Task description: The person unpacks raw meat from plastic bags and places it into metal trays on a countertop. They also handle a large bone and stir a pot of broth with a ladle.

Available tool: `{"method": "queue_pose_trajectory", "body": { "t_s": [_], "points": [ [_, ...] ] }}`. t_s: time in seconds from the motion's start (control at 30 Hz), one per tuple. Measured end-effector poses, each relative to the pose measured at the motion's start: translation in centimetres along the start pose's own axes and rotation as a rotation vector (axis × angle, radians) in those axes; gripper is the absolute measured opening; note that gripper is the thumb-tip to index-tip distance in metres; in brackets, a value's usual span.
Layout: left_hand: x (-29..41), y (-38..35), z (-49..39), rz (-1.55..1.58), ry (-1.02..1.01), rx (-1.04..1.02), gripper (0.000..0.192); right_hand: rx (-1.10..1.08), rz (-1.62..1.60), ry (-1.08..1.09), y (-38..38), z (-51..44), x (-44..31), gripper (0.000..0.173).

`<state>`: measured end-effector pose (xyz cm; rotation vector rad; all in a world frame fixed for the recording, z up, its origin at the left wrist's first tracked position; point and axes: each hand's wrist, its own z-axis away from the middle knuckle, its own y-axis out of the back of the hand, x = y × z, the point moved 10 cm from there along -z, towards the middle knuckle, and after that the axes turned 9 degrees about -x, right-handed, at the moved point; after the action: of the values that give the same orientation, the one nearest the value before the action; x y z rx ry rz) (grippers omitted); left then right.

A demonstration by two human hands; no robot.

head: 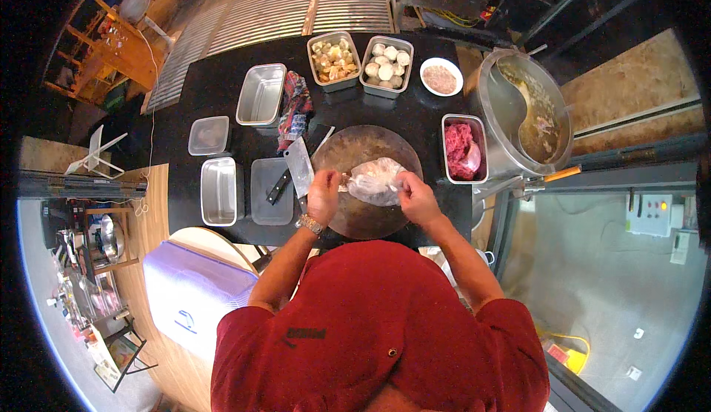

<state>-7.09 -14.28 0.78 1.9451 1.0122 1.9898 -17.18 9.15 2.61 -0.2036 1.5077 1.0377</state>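
Observation:
A clear plastic bag (376,183) with pale contents lies over a round wooden chopping board (366,225). My right hand (417,196) pinches the bag's right side between thumb and fingers. At the bag's left end is my left hand (324,192), a metal watch on its wrist; its fingers are curled, and whether they grip the bag cannot be told. Just left of that hand, a cleaver (299,165) lies beside the board, close to a black knife handle (278,187) on a grey plastic lid (271,212).
Metal trays of cut pieces (335,59), pale round pieces (387,66) and minced meat (460,151) stand around the board, with a white bowl (441,76). A large divided pot (522,112) is at right. Empty metal trays (261,94) and a checked cloth (295,109) are at left.

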Motion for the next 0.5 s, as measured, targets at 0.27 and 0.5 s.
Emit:
{"method": "queue_pose_trajectory", "body": {
  "t_s": [0.27, 0.5],
  "points": [
    [8.7, -3.7, 1.8, -0.192, -0.315, -0.032, 0.024, 0.096, 0.352, 0.299, 1.4, -0.3, -6.2, 0.032],
    [6.1, -4.7, -0.7, -0.186, -0.303, -0.140, 0.013, -0.054, 0.446, 0.031, 0.1, -2.3, -0.8, 0.018]
  ]
}}
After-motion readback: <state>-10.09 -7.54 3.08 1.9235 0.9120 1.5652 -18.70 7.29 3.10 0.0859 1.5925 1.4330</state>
